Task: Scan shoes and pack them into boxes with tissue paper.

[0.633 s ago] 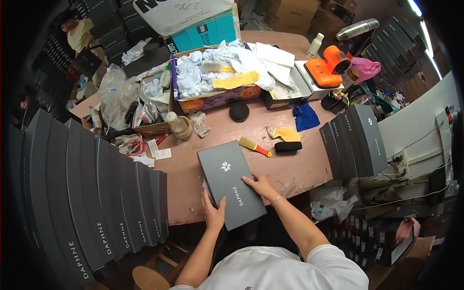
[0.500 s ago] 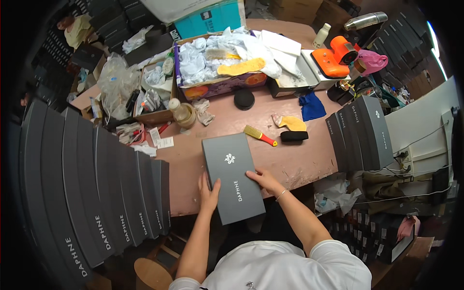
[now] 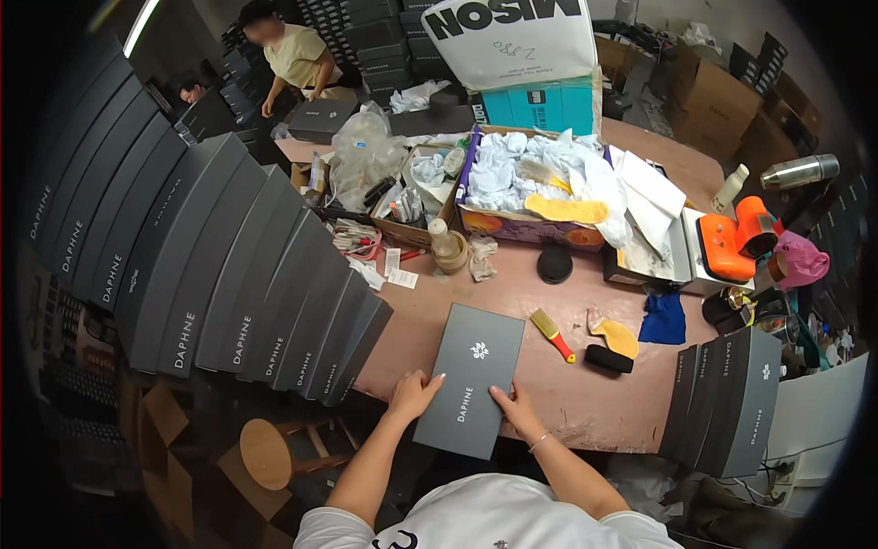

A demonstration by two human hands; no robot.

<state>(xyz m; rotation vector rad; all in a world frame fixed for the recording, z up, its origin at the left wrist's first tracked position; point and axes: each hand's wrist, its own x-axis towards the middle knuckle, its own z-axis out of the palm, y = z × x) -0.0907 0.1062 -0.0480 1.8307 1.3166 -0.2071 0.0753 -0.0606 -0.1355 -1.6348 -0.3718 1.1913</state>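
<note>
So right in front of us we've got the flat dark grey box point(image 3: 468, 393) lying lid-up at the near edge of the counter point(image 3: 585, 416), with its near end poking out past the edge a bit. Our left hand point(image 3: 413, 395) sits against its left long side, fingers spread loosely along the edge, and our right hand point(image 3: 517, 412) rests on the lower right part of the lid with fingers spread flat, so neither is really pinching anything, more steadying it. That overhang is what we'd worry about: if either hand lets go carelessly, the box could tip off toward our lap. Just left of it, a long fanned row of matching boxes point(image 3: 229, 274) leans like dominoes, and a bump from our left elbow looks like enough to start them sliding. A little further out on the right there's a yellow brush with a red handle point(image 3: 551, 333) and a black-and-yellow pad point(image 3: 611, 348), near enough to get shoved if the box is pushed forward. Beyond that sits an open carton of white tissue paper point(image 3: 535, 183), and way back another person point(image 3: 297, 59) works on their own box.
</note>
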